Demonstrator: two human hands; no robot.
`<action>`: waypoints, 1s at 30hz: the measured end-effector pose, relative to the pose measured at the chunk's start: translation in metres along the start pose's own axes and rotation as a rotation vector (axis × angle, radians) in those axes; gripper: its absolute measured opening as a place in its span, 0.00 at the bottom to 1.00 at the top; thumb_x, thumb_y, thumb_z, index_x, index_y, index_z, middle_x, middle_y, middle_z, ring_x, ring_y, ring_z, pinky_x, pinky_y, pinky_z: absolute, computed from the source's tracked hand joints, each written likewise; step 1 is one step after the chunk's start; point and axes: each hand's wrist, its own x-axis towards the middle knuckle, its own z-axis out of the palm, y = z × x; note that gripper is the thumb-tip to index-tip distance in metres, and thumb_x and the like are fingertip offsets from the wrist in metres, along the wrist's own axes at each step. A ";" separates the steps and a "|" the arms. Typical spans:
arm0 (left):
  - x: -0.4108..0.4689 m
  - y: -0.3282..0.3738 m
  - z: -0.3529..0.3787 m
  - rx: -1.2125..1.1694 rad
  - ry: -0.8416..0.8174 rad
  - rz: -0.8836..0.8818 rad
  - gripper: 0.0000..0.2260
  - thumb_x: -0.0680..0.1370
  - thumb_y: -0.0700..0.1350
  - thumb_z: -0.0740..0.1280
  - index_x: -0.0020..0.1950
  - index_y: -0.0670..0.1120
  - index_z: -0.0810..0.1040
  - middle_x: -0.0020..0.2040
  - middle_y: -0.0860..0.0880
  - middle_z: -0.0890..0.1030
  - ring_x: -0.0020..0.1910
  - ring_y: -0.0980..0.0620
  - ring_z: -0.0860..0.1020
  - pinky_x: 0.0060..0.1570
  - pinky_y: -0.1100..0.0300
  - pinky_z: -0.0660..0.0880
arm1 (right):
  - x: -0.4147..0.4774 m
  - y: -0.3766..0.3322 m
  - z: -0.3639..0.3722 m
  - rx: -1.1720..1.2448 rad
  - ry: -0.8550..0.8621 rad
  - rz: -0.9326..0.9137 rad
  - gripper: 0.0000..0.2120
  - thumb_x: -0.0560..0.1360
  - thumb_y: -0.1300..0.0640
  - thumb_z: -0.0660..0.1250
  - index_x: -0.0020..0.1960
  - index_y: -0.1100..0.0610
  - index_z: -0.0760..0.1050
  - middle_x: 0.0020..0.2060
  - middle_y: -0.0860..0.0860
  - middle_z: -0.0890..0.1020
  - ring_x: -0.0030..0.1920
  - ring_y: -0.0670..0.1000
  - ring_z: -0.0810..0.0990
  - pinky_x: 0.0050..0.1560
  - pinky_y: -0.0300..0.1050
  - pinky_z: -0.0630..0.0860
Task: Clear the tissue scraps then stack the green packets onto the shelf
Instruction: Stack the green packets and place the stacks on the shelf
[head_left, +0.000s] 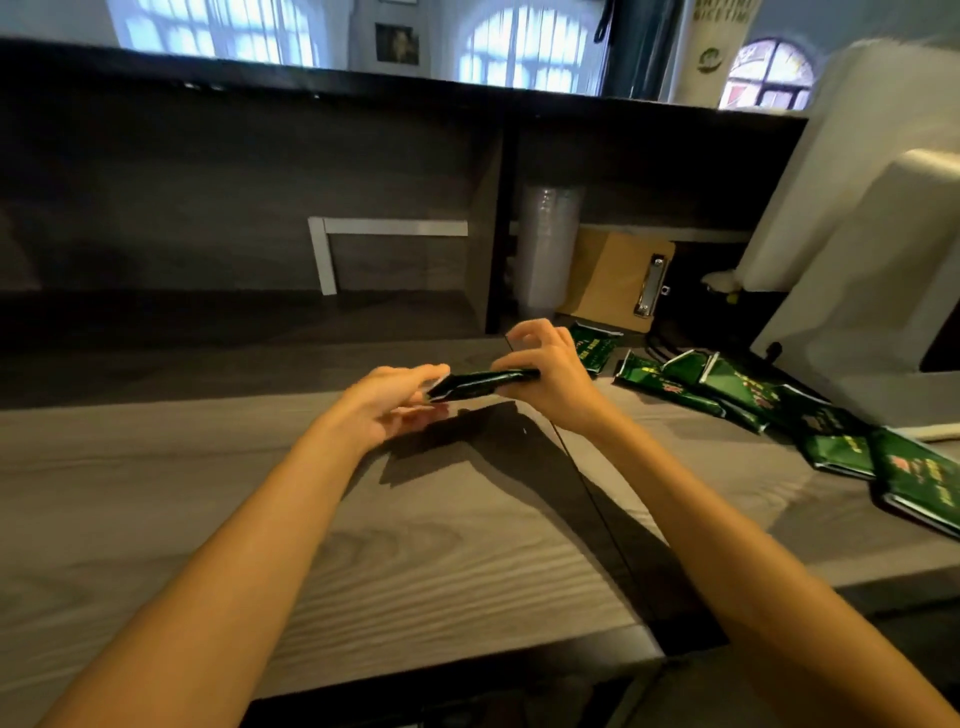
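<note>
Green packet (480, 383): held above the counter, frame centre, long axis left to right
Right hand (545, 374) pinches its right end; left hand (389, 402) meets the left end, blurred, grasp or mere touch not discernible; shelf (260, 312) lies beyond, upper left, nearer the left hand; loose packets (737, 387) at right, partly cut off; tissue scraps not visible.

A packet (483, 384) lies between the fingers of the left hand (389, 410) and the right hand (545, 374), above the counter (260, 493). More packets (727, 389) lie scattered on the counter to the right of the right fingers. Behind those fingers stand what seems a stack of cups (548, 249) and a leaning clipboard (613, 280). The shelf (234, 312) lies behind the left fingers.
</note>
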 end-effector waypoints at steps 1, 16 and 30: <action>-0.001 -0.001 -0.001 0.049 -0.043 -0.020 0.10 0.76 0.46 0.68 0.55 0.43 0.78 0.43 0.45 0.81 0.36 0.53 0.79 0.29 0.65 0.73 | -0.001 0.000 0.000 0.020 0.001 -0.003 0.12 0.71 0.59 0.72 0.55 0.57 0.81 0.64 0.55 0.69 0.64 0.55 0.63 0.57 0.38 0.57; 0.012 -0.012 0.010 0.010 0.050 0.118 0.04 0.76 0.34 0.62 0.44 0.42 0.73 0.42 0.44 0.78 0.40 0.51 0.78 0.29 0.62 0.77 | 0.013 0.060 0.021 -0.144 -0.208 0.610 0.29 0.79 0.49 0.55 0.76 0.58 0.53 0.77 0.54 0.51 0.77 0.55 0.46 0.75 0.55 0.47; 0.011 -0.011 -0.001 0.119 0.237 0.305 0.19 0.76 0.33 0.64 0.63 0.45 0.63 0.53 0.46 0.71 0.42 0.54 0.74 0.28 0.65 0.72 | 0.000 0.020 -0.004 0.409 -0.365 0.324 0.26 0.67 0.73 0.59 0.63 0.58 0.73 0.61 0.53 0.76 0.65 0.52 0.70 0.54 0.37 0.68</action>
